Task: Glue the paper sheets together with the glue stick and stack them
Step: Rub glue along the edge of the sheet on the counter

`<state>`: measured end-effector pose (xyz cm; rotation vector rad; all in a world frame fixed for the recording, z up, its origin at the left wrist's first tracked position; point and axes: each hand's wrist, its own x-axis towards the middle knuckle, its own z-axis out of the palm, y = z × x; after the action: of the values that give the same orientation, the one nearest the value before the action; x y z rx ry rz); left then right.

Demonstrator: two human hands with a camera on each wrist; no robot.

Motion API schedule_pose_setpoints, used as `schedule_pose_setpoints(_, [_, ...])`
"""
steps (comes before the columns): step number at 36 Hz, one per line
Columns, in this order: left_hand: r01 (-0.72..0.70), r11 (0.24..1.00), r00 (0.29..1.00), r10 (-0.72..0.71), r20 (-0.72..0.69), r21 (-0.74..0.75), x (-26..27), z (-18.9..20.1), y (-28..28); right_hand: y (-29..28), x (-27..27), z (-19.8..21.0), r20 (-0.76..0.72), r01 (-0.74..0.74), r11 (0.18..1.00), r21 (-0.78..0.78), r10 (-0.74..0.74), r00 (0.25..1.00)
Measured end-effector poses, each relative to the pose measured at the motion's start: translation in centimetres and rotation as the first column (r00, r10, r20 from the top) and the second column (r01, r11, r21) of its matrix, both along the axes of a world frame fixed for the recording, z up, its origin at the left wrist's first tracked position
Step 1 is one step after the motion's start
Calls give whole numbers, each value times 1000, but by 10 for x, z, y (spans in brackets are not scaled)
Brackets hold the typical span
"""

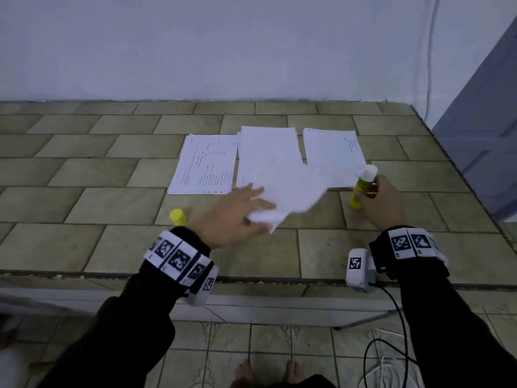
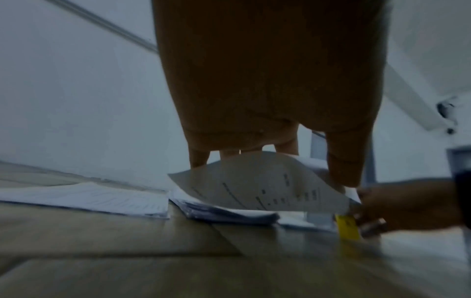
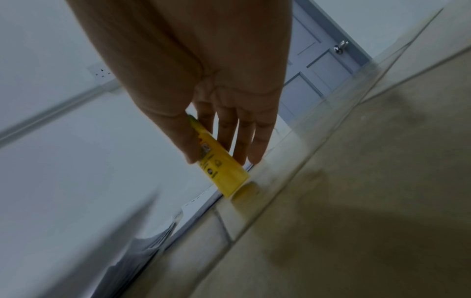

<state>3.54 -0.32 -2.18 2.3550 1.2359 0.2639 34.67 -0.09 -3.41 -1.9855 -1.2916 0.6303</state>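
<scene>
My left hand (image 1: 256,210) pinches the near corner of a white paper sheet (image 1: 293,191) and holds it lifted and curved over the middle stack of blank sheets (image 1: 265,147). The left wrist view shows print on the underside of this lifted sheet (image 2: 254,185). A printed sheet (image 1: 205,163) lies flat to the left, and another sheet (image 1: 330,152) lies to the right. My right hand (image 1: 370,193) grips the yellow glue stick (image 1: 361,186), which stands tilted with its base on the counter and its white glue tip up. In the right wrist view thumb and fingers curl round the glue stick (image 3: 225,173).
The yellow glue cap (image 1: 177,217) stands on the tiled counter (image 1: 112,197) left of my left wrist. A white wall runs along the counter's back. A door (image 1: 481,152) is at the right. Cables (image 1: 391,345) hang below the counter's front edge.
</scene>
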Motion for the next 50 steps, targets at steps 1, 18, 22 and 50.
schedule_pose_setpoints(1, [32, 999, 999, -32, -43, -10, -1, -6, -3, -1, -1, 1, -1, -19, 1000, 12, 19, 1000])
schedule_pose_setpoints(18, [82, 982, 977, -113, -178, -172, -19, -16, -31, -10, -23, 10, -72, -267, 956, 124, 277, 958])
schedule_pose_setpoints(22, [-148, 976, 973, 115, -200, -157, -19, -25, -29, -8, -40, 17, -58, -301, 935, 186, 317, 947])
schedule_pose_setpoints(50, [-315, 929, 868, 365, -338, 197, -5, -72, -39, 23, -169, 15, 196, -629, 777, 1, 617, 762])
